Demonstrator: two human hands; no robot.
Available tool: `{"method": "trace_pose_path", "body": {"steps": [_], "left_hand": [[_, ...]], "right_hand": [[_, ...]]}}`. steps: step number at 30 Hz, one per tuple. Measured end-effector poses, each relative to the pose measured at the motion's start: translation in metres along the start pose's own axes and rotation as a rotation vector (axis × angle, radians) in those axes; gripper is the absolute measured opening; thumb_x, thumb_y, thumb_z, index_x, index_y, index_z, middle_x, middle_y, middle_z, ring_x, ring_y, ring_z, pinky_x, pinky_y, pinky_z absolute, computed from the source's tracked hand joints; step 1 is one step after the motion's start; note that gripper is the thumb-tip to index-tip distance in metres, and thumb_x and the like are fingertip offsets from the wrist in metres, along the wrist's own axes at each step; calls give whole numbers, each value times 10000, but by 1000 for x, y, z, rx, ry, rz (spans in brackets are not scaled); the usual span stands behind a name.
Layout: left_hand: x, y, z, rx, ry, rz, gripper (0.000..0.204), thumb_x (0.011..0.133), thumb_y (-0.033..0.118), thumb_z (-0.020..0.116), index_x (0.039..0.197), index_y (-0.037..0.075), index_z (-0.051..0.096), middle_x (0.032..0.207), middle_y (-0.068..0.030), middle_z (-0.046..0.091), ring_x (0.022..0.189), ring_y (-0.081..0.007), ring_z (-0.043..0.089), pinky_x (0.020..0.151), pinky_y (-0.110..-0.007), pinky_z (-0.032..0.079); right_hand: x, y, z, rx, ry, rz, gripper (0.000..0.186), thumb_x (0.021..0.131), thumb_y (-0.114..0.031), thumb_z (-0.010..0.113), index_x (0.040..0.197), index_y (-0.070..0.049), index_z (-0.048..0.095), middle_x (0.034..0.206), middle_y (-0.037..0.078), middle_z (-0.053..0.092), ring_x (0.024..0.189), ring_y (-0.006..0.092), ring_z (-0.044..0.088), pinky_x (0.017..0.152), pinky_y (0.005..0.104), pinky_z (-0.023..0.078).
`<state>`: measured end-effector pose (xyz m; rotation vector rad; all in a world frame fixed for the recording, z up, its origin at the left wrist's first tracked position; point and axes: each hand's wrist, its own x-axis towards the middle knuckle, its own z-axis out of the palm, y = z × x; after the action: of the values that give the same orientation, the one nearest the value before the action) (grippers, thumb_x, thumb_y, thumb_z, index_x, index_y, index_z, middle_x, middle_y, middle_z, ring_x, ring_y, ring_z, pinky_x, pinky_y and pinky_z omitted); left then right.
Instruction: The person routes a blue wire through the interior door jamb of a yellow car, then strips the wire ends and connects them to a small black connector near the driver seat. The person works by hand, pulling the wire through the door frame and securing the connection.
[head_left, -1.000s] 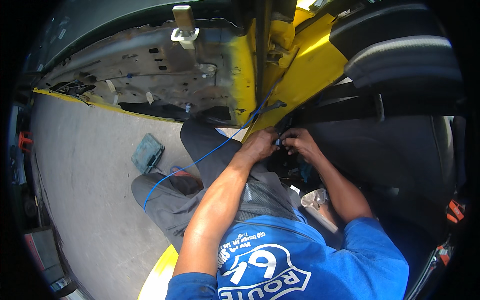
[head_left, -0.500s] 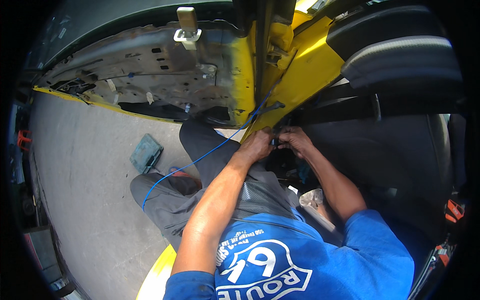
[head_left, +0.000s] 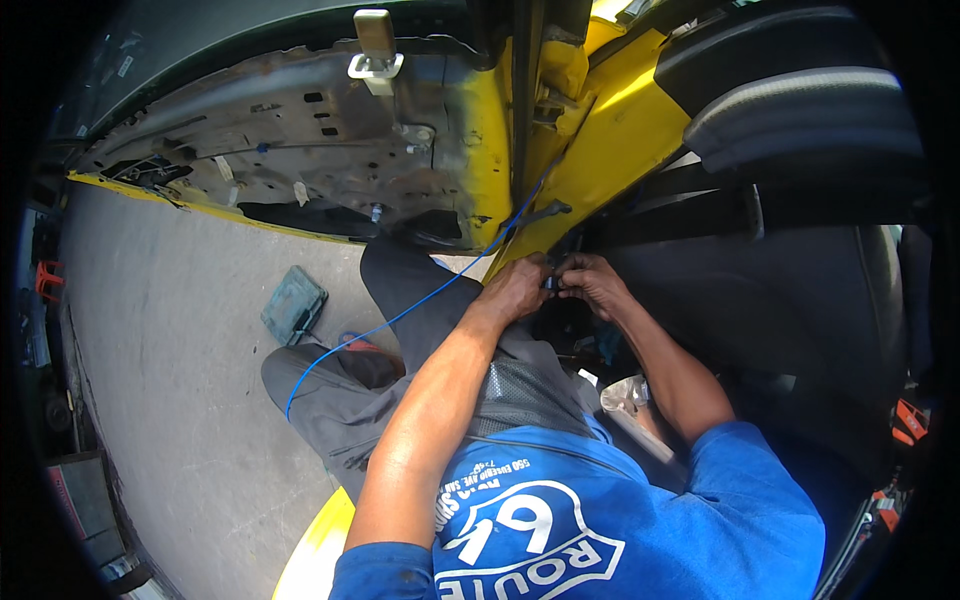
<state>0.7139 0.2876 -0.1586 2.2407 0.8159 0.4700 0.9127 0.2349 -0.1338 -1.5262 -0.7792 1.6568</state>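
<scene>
My left hand and my right hand meet just above my lap, beside the yellow door sill. Both have their fingers closed on a small dark piece between them; its kind is too small to make out. A thin blue cable runs from the yellow door frame down across my legs, passing left of my hands. Close beyond my hands, a short black lever-like part lies against the yellow frame.
The open car door, its inner panel bare, stands ahead on the left. A green-grey plastic case lies on the concrete floor. On the right are a dark seat and orange-handled tools.
Nearly everything stays in place. The fingers of my right hand have shifted slightly around the small dark piece.
</scene>
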Motion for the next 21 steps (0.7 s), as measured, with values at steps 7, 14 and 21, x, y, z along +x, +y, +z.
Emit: {"method": "trace_pose_path", "body": {"steps": [7, 14, 21], "left_hand": [[-1, 1, -2, -10, 6, -8, 309, 804, 137, 796, 1081, 13, 738, 1058, -201, 671, 1068, -430, 659, 921, -493, 540], [-2, 3, -4, -45, -14, -21, 315, 817, 133, 803, 1102, 15, 737, 1069, -195, 679, 1088, -423, 660, 938, -483, 538], [0, 7, -7, -56, 22, 5, 303, 817, 146, 816, 1066, -1, 726, 1061, -188, 681, 1088, -423, 661, 938, -484, 537]], "right_hand": [[7, 2, -1, -29, 30, 13, 40, 861, -24, 694, 884, -24, 661, 894, 50, 653, 785, 159, 669, 754, 301, 605], [-1, 1, 0, -2, 35, -10, 73, 856, 3, 677, 930, 7, 678, 943, 67, 665, 863, 172, 689, 782, 303, 619], [-11, -16, -2, -123, -23, -39, 135, 830, 18, 690, 962, 43, 683, 949, 107, 691, 861, 214, 741, 823, 317, 638]]}}
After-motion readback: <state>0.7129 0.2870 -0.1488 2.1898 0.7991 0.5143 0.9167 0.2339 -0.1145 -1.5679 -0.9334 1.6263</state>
